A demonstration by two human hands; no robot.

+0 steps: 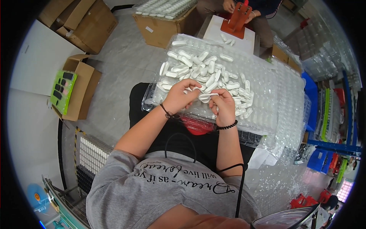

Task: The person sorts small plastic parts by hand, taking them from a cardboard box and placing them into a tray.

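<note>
In front of me a heap of white oval plastic pieces (196, 71) lies on a transparent moulded plastic tray (263, 103). My left hand (182, 94) is closed at the near side of the heap, its fingertips pinching a small white piece that they partly cover. Close beside it, my right hand (224, 106) grips a white oval plastic piece (206, 98) between thumb and fingers. The two hands almost meet, and the held pieces are very near each other; whether they touch I cannot tell.
Across the tray, another person's hand (249, 17) is at a red-orange stand (235, 23) on a white table. A cardboard box (160, 32) carries trays of white pieces. An open carton (88, 91) stands left; blue bins (310, 101) line the right.
</note>
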